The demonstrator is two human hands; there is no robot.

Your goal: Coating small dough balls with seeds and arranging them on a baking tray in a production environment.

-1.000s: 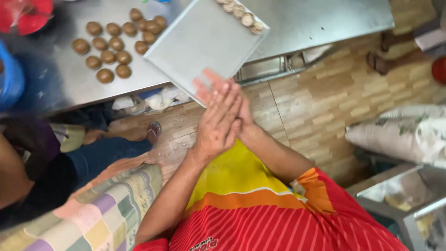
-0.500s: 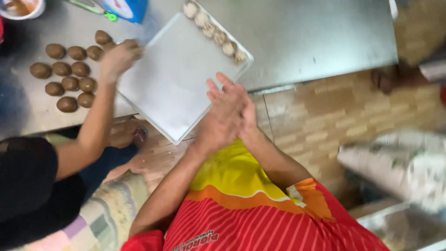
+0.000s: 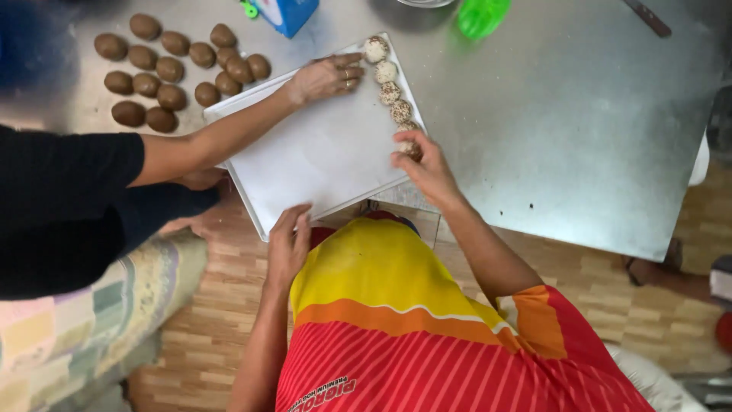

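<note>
A white rectangular tray (image 3: pixel 320 164) lies on the steel table (image 3: pixel 564 130), overhanging its near edge. Along the tray's right side runs a row of several pale seed-coated dough balls (image 3: pixel 387 72). My right hand (image 3: pixel 425 168) is at the near end of that row, its fingertips pinched on the last coated ball (image 3: pixel 409 145). My left hand (image 3: pixel 288 246) rests with fingers spread at the tray's near edge, holding nothing. A co-worker's hand (image 3: pixel 328 76) in a black sleeve lies on the tray's far part beside the row.
Several brown uncoated dough balls (image 3: pixel 171 69) sit in rows on the table at the far left. A blue box (image 3: pixel 286 14) and a green object (image 3: pixel 480 15) stand at the table's far edge. Wood-pattern floor and a patterned cushion (image 3: pixel 91 320) lie below.
My hands, pressed together over the floor before, have parted and reached the tray. The right hand now touches a coated ball. The co-worker's hand moved from the brown balls onto the tray.
</note>
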